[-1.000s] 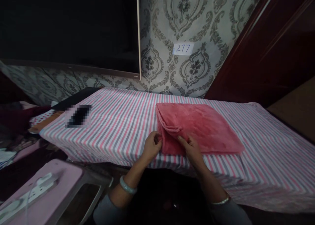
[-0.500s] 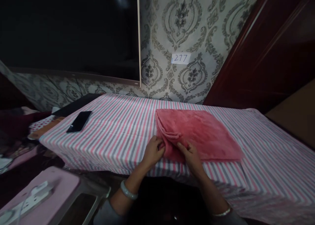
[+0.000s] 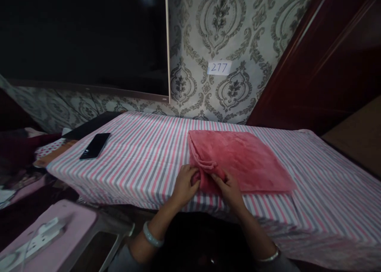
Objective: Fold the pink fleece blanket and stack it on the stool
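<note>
By the left hand (image 3: 185,183), the near left corner of the folded pink cloth (image 3: 244,159) is pinched between thumb and curled fingers; by the right hand (image 3: 232,190), its turned-up flap is gripped just beside. The cloth is laid on the counter (image 3: 143,153), near the front edge. The counter is covered with a striped sheet (image 3: 321,177). A phone (image 3: 95,146) is placed well apart, toward the left end. Below it, a power strip (image 3: 38,242) is supported by a pink stool (image 3: 77,214).
</note>
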A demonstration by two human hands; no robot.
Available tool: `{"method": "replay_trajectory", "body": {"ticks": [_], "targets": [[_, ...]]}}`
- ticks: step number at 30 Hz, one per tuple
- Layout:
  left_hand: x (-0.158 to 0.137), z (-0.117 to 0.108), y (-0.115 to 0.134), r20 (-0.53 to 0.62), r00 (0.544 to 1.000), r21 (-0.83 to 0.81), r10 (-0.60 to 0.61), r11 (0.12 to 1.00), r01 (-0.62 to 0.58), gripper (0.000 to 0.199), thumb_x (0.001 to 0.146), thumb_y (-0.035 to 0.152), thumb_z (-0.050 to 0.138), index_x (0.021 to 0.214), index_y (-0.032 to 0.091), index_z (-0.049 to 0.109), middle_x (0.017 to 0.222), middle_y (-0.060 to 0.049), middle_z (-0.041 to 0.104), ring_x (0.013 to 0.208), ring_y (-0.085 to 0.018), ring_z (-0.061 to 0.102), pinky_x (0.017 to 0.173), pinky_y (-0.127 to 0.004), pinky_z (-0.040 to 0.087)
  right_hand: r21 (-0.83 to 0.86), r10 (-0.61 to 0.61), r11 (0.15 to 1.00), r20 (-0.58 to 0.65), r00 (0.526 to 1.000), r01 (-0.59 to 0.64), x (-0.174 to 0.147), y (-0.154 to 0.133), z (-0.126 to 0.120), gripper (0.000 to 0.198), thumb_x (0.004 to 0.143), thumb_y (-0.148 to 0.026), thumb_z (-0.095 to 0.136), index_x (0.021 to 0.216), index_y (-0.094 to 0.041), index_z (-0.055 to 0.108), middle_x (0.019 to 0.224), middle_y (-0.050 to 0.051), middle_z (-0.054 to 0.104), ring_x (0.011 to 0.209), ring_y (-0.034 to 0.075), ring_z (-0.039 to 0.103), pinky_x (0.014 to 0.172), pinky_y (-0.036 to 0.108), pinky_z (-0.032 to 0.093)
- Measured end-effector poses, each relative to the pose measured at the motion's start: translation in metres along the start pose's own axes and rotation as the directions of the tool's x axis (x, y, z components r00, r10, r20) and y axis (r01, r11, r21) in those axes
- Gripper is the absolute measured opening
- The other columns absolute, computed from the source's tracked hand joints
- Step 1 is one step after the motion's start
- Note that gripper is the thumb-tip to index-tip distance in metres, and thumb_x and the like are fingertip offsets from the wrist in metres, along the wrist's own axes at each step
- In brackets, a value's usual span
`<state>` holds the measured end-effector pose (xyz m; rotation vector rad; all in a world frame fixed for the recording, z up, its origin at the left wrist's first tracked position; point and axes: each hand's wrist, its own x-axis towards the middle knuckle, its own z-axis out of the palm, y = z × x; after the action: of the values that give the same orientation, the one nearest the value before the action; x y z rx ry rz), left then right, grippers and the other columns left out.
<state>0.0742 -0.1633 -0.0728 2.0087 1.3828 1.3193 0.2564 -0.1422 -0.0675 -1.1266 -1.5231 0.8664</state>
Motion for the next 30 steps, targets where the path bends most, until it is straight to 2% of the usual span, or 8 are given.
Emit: {"method": "replay_trajectory", "body": {"ticks": [4,8,11,16,21,23,27,30], "targets": [[0.003,-0.001,0.002,0.011,0.997,-0.081,-0.079,0.994,0.079,0.021,0.076,0.021,0.061,0.096,0.02,0.065,0.095,-0.005,0.058,0.094,-0.022,0.056,0.085,-0.036,0.047,-0.148,-0.144,0.977,0.058,0.988,0.151,-0.001,-0.002,-0.004,0.046,0.081,-0.051,0.063,0.113,-0.019,0.068,0.111,0.011,0.071,0.104,0.031,0.065,0.094,0.048,0.05],[0.006,0.0,0.004,0.023,0.995,-0.137,-0.098,0.986,0.1,0.024,0.074,0.022,0.063,0.099,0.02,0.063,0.095,-0.005,0.058,0.092,-0.021,0.056,0.083,-0.035,0.047,-0.285,-0.301,0.89,0.217,0.929,0.355,-0.005,-0.004,-0.007,0.076,0.075,-0.042,0.072,0.143,-0.02,0.044,0.139,0.014,0.055,0.125,0.033,0.052,0.104,0.052,0.042],[0.008,0.003,0.005,-0.001,0.994,-0.14,-0.111,0.984,0.11,0.027,0.073,0.022,0.063,0.1,0.02,0.062,0.096,-0.004,0.059,0.092,-0.021,0.057,0.083,-0.035,0.047,-0.386,-0.367,0.807,0.266,0.892,0.447,-0.008,-0.002,-0.005,0.081,0.073,-0.027,0.069,0.147,-0.023,0.036,0.141,0.013,0.052,0.126,0.033,0.05,0.104,0.053,0.042],[0.008,0.003,0.008,-0.016,0.987,-0.177,-0.161,0.972,0.155,0.028,0.074,0.029,0.065,0.1,0.018,0.062,0.097,-0.006,0.064,0.089,-0.021,0.059,0.081,-0.035,0.047,-0.403,-0.417,0.802,0.148,0.897,0.44,-0.009,0.005,0.001,0.07,0.073,-0.015,0.054,0.141,-0.022,0.043,0.132,0.011,0.058,0.121,0.03,0.054,0.102,0.05,0.044],[0.007,-0.005,-0.001,-0.096,0.956,-0.27,-0.279,0.931,0.245,0.02,0.088,0.027,0.047,0.097,0.019,0.063,0.092,-0.005,0.067,0.082,-0.018,0.062,0.077,-0.032,0.048,-0.37,-0.377,0.847,0.091,0.922,0.382,-0.008,0.014,0.001,0.069,0.07,-0.018,0.055,0.138,-0.021,0.047,0.13,0.01,0.061,0.118,0.03,0.057,0.1,0.048,0.046],[0.009,-0.007,-0.004,-0.128,0.962,-0.189,-0.243,0.958,0.217,0.018,0.087,0.023,0.047,0.091,0.02,0.064,0.09,-0.004,0.067,0.085,-0.019,0.062,0.08,-0.034,0.048,-0.346,-0.36,0.867,0.064,0.931,0.359,-0.008,0.017,0.001,0.067,0.07,-0.02,0.056,0.137,-0.021,0.048,0.129,0.01,0.062,0.117,0.03,0.058,0.1,0.048,0.046],[0.012,-0.006,-0.003,-0.046,0.997,-0.043,-0.056,0.998,0.054,0.016,0.085,0.022,0.053,0.091,0.02,0.067,0.101,-0.007,0.068,0.099,-0.021,0.061,0.091,-0.039,0.045,-0.299,-0.31,0.906,0.015,0.951,0.3,-0.008,0.017,0.002,0.066,0.069,-0.021,0.057,0.135,-0.02,0.05,0.128,0.011,0.062,0.117,0.03,0.058,0.101,0.048,0.046],[0.012,-0.005,-0.001,-0.057,0.998,0.024,0.014,1.0,-0.012,0.017,0.084,0.021,0.054,0.092,0.02,0.069,0.105,-0.008,0.067,0.102,-0.022,0.058,0.092,-0.039,0.044,-0.291,-0.298,0.912,0.01,0.954,0.288,-0.009,0.016,0.002,0.065,0.069,-0.021,0.057,0.134,-0.02,0.05,0.127,0.01,0.063,0.116,0.03,0.059,0.1,0.047,0.047]]}}
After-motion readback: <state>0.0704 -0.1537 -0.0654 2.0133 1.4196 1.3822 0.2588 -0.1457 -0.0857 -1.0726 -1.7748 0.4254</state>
